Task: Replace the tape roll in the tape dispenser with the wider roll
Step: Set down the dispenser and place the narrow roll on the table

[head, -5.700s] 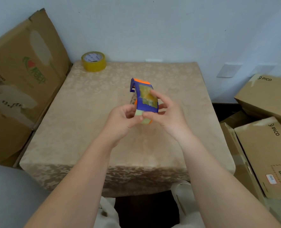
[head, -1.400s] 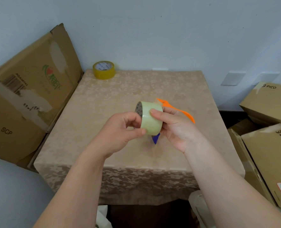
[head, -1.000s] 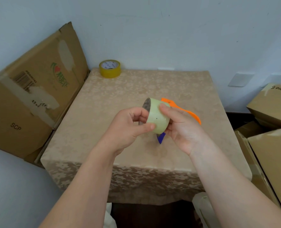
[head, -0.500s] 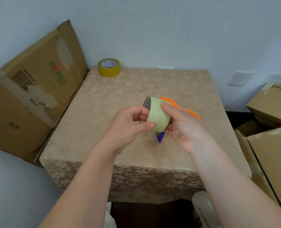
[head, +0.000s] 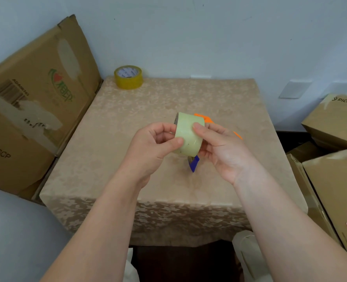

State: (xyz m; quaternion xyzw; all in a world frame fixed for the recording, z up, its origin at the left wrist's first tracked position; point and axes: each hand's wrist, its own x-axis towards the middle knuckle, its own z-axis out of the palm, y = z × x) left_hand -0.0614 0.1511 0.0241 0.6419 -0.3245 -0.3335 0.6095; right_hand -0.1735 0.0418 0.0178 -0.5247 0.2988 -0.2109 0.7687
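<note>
A pale clear tape roll (head: 189, 135) is held above the middle of the table. My left hand (head: 154, 147) pinches its near rim with thumb and fingers. My right hand (head: 221, 147) has its thumb on the roll's outer face and fingers curled around the blue and orange tape dispenser (head: 194, 163), which is mostly hidden behind the roll and hand. An orange part of the dispenser sticks out to the upper right, a blue tip below. A yellow tape roll (head: 129, 77) lies flat at the table's far left corner.
The table (head: 128, 139) has a beige patterned cloth. A large cardboard box (head: 32, 102) leans against its left side. Several cardboard boxes (head: 335, 159) are stacked on the right. A white wall stands right behind the table.
Since 5.7 s ago the pale roll has come out to the dispenser's left side. Over the last second the hands and roll have hardly moved.
</note>
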